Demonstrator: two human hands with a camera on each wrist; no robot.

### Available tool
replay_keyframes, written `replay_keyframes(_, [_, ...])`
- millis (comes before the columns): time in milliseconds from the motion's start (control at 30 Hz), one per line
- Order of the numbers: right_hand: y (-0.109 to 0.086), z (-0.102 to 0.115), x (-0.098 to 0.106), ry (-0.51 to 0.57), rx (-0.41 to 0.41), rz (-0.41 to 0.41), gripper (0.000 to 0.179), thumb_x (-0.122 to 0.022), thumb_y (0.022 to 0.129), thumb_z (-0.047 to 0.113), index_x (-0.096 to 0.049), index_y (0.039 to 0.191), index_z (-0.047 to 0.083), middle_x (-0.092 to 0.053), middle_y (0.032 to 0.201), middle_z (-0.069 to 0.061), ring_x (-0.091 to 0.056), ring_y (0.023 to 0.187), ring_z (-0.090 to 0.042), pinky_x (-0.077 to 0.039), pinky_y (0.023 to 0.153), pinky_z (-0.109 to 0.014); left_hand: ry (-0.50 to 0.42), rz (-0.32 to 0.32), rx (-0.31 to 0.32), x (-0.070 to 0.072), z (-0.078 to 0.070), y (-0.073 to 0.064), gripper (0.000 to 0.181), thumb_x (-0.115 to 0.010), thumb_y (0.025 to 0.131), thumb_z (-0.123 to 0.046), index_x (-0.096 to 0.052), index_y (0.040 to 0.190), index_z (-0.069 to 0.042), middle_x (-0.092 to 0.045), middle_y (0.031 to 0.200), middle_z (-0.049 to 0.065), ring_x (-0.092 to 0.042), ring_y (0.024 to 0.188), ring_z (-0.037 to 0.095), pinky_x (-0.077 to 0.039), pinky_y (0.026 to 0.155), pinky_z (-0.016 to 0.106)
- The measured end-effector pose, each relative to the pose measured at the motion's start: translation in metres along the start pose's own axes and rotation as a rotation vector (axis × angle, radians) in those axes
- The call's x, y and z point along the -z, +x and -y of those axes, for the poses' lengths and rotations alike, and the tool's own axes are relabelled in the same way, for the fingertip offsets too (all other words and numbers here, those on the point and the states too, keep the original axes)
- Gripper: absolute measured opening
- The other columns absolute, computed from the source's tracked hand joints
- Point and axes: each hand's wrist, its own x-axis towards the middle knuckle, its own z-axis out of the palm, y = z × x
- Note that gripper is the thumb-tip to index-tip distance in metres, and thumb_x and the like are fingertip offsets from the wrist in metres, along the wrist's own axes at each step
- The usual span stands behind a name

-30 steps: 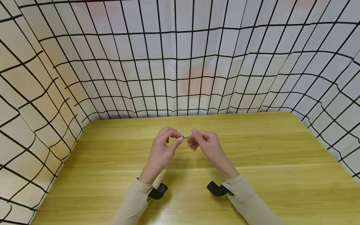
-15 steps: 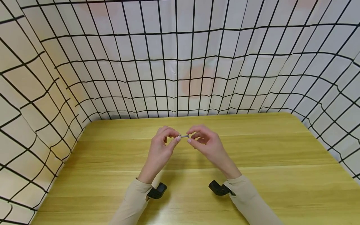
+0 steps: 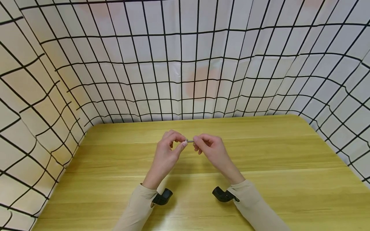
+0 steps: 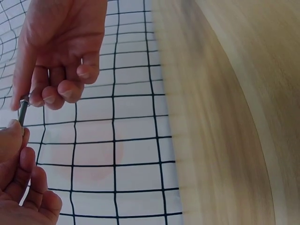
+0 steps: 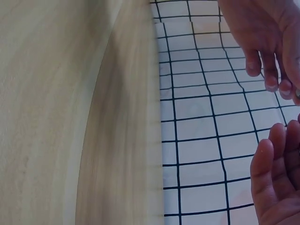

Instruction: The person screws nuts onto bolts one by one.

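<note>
A small metal bolt lies level between the two hands, above the table. My left hand pinches one end of it between thumb and forefinger, hiding that end. My right hand pinches the other end, thumb and forefinger covering it in the head view. From the left wrist, the bolt's wider head shows at the right hand's fingertips, its shank running down into the left hand's pinch. The right hand's other fingers are bent below the bolt. Only part of each hand shows in the right wrist view.
The wooden table spreads beneath both hands. A white cloth with a black grid stands behind it and along its sides. Black wrist-worn devices stick out from both beige sleeves.
Half a second ago the right thumb and forefinger were spread apart beside the bolt's head, leaving it exposed. They now pinch that end again. The left hand keeps its hold, shifting only slightly.
</note>
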Motion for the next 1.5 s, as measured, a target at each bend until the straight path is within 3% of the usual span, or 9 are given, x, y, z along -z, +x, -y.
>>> replay_keyframes(133, [0.0,-0.001,-0.001,0.002,-0.022,-0.003,0.026,-0.05,0.104,0.01,-0.066,0.09,-0.005,-0.06,0.082,-0.024,-0.058,0.075,-0.028,-0.053,0.066,-0.036,0.008,0.002,0.005,-0.001,0.001,0.0,0.007,-0.071,0.09,-0.006,-0.069,0.091,-0.013,-0.059,0.093,-0.009,-0.049,0.09,0.013,-0.035,0.072,0.037])
replay_keyframes(267, [0.002,-0.007,0.003,0.007,0.003,0.005,0.03,-0.041,0.107,0.012,-0.065,0.113,-0.006,-0.061,0.096,-0.022,-0.059,0.082,-0.033,-0.053,0.066,-0.036,0.005,0.001,0.005,0.0,0.001,0.001,0.002,-0.071,0.091,-0.008,-0.07,0.092,-0.01,-0.059,0.093,-0.007,-0.052,0.091,0.021,-0.035,0.072,0.037])
replay_keyframes(433, [0.001,-0.009,0.006,-0.017,0.065,0.017,0.03,-0.051,0.102,0.005,-0.058,0.13,0.001,-0.059,0.112,-0.014,-0.058,0.086,-0.031,-0.052,0.068,-0.034,-0.001,-0.01,0.007,0.002,0.002,0.001,0.008,-0.07,0.093,-0.015,-0.07,0.092,-0.007,-0.059,0.093,-0.006,-0.052,0.092,0.026,-0.036,0.071,0.041])
replay_keyframes(633, [-0.004,0.003,0.002,-0.168,0.171,-0.006,0.027,-0.066,0.091,-0.004,-0.064,0.118,0.001,-0.058,0.115,-0.011,-0.059,0.091,-0.027,-0.052,0.07,-0.038,0.014,-0.011,0.035,0.003,0.004,0.001,0.007,-0.07,0.093,-0.016,-0.07,0.092,-0.008,-0.059,0.093,-0.008,-0.05,0.089,0.013,-0.037,0.071,0.041])
replay_keyframes(800, [-0.003,0.005,-0.001,-0.183,0.214,-0.023,0.018,-0.066,0.09,-0.007,-0.066,0.107,-0.003,-0.059,0.109,-0.012,-0.056,0.09,-0.025,-0.052,0.068,-0.037,0.021,-0.007,0.033,0.003,0.005,0.002,0.005,-0.07,0.093,-0.013,-0.07,0.092,-0.009,-0.059,0.093,-0.008,-0.051,0.09,0.017,-0.036,0.071,0.039])
replay_keyframes(1000, [-0.002,0.002,0.0,-0.16,0.183,-0.029,0.012,-0.065,0.093,-0.003,-0.068,0.104,-0.001,-0.063,0.102,-0.01,-0.056,0.092,-0.02,-0.05,0.074,-0.039,-0.008,-0.001,0.022,0.004,0.004,0.003,0.002,-0.07,0.092,-0.011,-0.069,0.091,-0.011,-0.059,0.092,-0.006,-0.054,0.092,0.03,-0.035,0.071,0.04])
replay_keyframes(1200, [-0.001,-0.002,-0.001,-0.098,0.129,-0.018,0.007,-0.061,0.097,0.002,-0.067,0.096,0.001,-0.062,0.094,-0.013,-0.054,0.08,-0.021,-0.049,0.069,-0.035,-0.022,0.019,0.005,0.005,0.004,0.002,0.003,-0.071,0.092,-0.011,-0.069,0.093,-0.01,-0.06,0.093,-0.006,-0.053,0.092,0.031,-0.036,0.071,0.042])
replay_keyframes(1300, [0.001,-0.011,-0.001,-0.05,0.11,-0.011,0.01,-0.058,0.099,0.003,-0.066,0.093,0.001,-0.061,0.091,-0.018,-0.054,0.08,-0.025,-0.05,0.067,-0.034,-0.021,0.028,-0.003,0.004,0.004,0.001,0.003,-0.071,0.091,-0.011,-0.069,0.093,-0.011,-0.059,0.094,-0.007,-0.053,0.091,0.027,-0.036,0.072,0.042])
replay_keyframes(1500, [0.003,-0.03,-0.001,-0.018,0.053,-0.015,0.016,-0.056,0.101,0.012,-0.069,0.096,0.003,-0.063,0.091,-0.014,-0.058,0.086,-0.034,-0.052,0.069,-0.038,-0.023,0.022,0.002,0.003,0.003,0.0,0.007,-0.071,0.091,-0.008,-0.069,0.092,-0.015,-0.059,0.093,-0.009,-0.05,0.088,0.012,-0.036,0.072,0.042])
